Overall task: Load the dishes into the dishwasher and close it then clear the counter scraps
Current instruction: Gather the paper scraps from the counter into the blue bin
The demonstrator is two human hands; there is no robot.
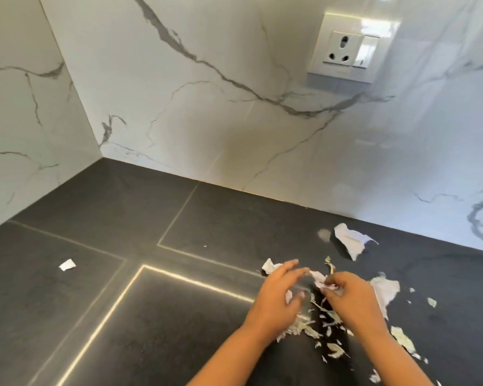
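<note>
From the head view, both hands work over a dark counter (156, 224) that meets a white marble wall (207, 112). The left hand (279, 299) hovers low with fingers loosely spread and slightly bent; whether it holds anything I cannot tell. The right hand (352, 296) has its fingers curled, the tips pinching a small white scrap (319, 280) between the 2 hands. Scraps (326, 327) of pale paper and greenish peel lie scattered on the counter under and to the right of the hands. A larger white piece (352, 240) sits near the wall, apart from the pile. 1 small bit (67, 264) lies well apart to the left. A socket (349, 48) is set in the wall.
</note>
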